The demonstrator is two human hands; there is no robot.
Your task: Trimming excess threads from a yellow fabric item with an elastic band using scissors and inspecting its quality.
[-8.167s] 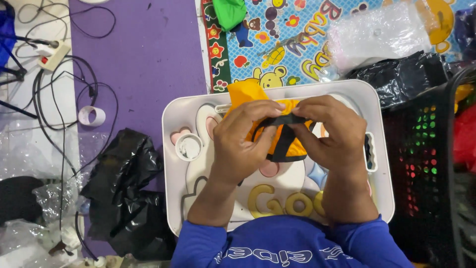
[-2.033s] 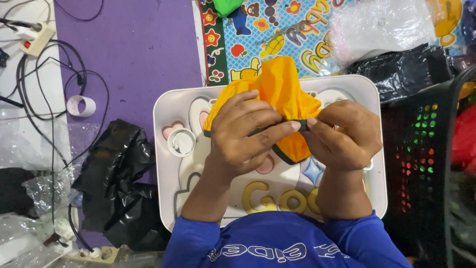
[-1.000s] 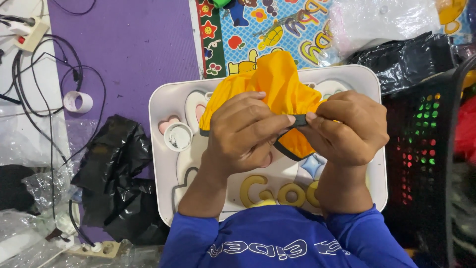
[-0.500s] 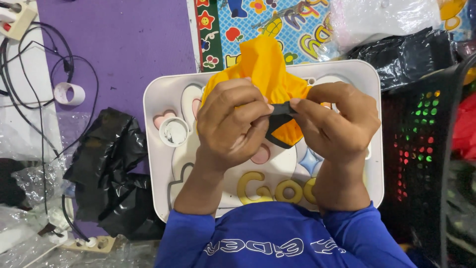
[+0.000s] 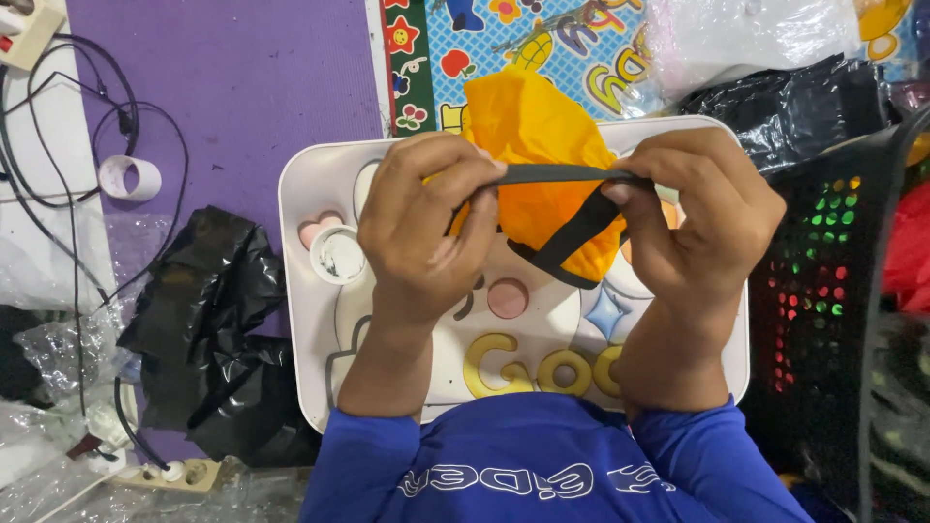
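An orange cloth piece (image 5: 538,145) with a black elastic band (image 5: 567,176) hangs between my two hands above a white lap tray (image 5: 300,291). My left hand (image 5: 426,232) pinches the left end of the band and bunched orange fabric. The band's right end is gripped by my right hand (image 5: 702,223), and the black strip is stretched flat between the two hands. A black loop of the band dips below the fabric. My blue sleeves show at the bottom edge.
The tray has a cartoon print and a small white round cap (image 5: 336,254). Crumpled black plastic (image 5: 218,329) lies at the left on a purple mat (image 5: 242,77). A tape roll (image 5: 131,177) and cables sit farther left. A black mesh basket (image 5: 843,291) stands at the right.
My hands have drawn apart and pulled the black band out straight. The orange cloth has slipped down between them, and the view has shifted slightly.
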